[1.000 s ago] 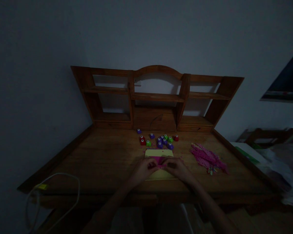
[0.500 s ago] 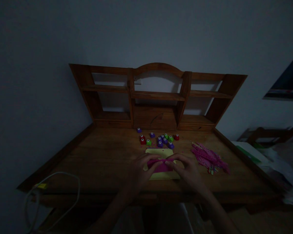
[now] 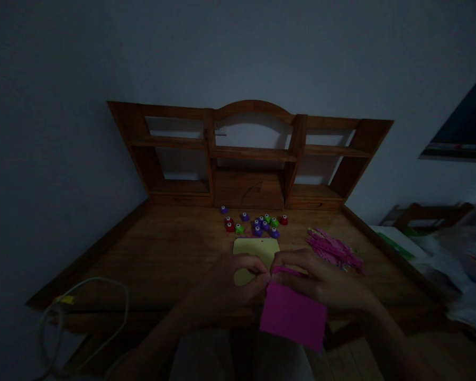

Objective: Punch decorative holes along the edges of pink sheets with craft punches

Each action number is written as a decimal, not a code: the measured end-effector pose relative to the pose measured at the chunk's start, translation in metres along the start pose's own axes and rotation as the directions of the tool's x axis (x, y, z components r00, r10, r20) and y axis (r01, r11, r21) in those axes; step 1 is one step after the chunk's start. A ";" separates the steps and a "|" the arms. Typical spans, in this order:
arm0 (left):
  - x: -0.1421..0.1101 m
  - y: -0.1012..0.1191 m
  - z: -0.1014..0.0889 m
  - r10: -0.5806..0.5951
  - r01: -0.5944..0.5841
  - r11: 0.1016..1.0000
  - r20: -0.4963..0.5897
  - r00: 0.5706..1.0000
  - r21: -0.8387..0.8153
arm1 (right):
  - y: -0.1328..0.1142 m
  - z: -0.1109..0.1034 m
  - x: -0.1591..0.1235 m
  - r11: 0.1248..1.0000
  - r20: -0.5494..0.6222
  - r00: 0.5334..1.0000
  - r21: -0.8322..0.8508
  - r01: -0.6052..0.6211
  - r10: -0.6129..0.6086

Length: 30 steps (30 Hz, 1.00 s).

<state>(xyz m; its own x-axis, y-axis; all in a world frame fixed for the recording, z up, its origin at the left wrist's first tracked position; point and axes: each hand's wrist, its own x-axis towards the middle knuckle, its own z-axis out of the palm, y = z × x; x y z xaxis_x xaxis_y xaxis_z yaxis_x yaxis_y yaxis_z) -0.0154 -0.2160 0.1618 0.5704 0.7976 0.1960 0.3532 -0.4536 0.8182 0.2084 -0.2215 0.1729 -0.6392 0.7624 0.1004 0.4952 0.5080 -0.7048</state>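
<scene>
My right hand [image 3: 315, 272] is closed on the upper edge of a pink sheet [image 3: 295, 315], which hangs down over the desk's front edge. Thumb and fingertips of my left hand [image 3: 241, 278] pinch at the sheet's top left corner, meeting my right fingertips there. Whether the sheet is paper or foam I cannot tell. Behind my hands a pale yellow pad [image 3: 257, 246] lies flat on the desk, partly covered by them. Beyond it stand several small purple, red and green pieces [image 3: 257, 231], each with a white, dark-centred top like an eye. Tiny pink bits lie around them.
A loose heap of pink strips [image 3: 333, 248] lies right of the pad on the wooden desk [image 3: 166, 248]. A wooden shelf unit [image 3: 249, 153] rises along the back. At the left front, a white cable [image 3: 107, 280] loops over the edge. Beyond the right side stands a chair [image 3: 436, 214].
The pink sheet has come off the yellow pad, toward me and to the right, and now hangs unfolded below my right hand. My left hand has shifted to its corner.
</scene>
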 end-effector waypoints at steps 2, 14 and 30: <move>-0.002 0.003 -0.001 -0.010 0.010 1.000 0.013 1.000 0.000 | -0.003 -0.003 0.002 1.000 0.036 0.999 -0.019 0.007 -0.007; -0.008 0.002 -0.007 -0.026 0.027 0.999 0.063 0.998 -0.028 | -0.010 -0.009 0.009 0.999 0.114 0.993 -0.052 -0.009 0.015; -0.006 -0.006 -0.001 0.045 -0.044 0.999 -0.028 0.999 0.029 | -0.016 -0.011 0.010 0.994 0.130 0.989 -0.097 -0.054 0.066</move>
<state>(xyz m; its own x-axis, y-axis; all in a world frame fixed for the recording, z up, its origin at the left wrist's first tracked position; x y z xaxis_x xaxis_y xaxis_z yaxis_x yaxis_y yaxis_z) -0.0214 -0.2180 0.1559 0.5648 0.7871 0.2479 0.3492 -0.5001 0.7924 0.2004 -0.2176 0.1929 -0.6760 0.7359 -0.0381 0.5833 0.5029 -0.6378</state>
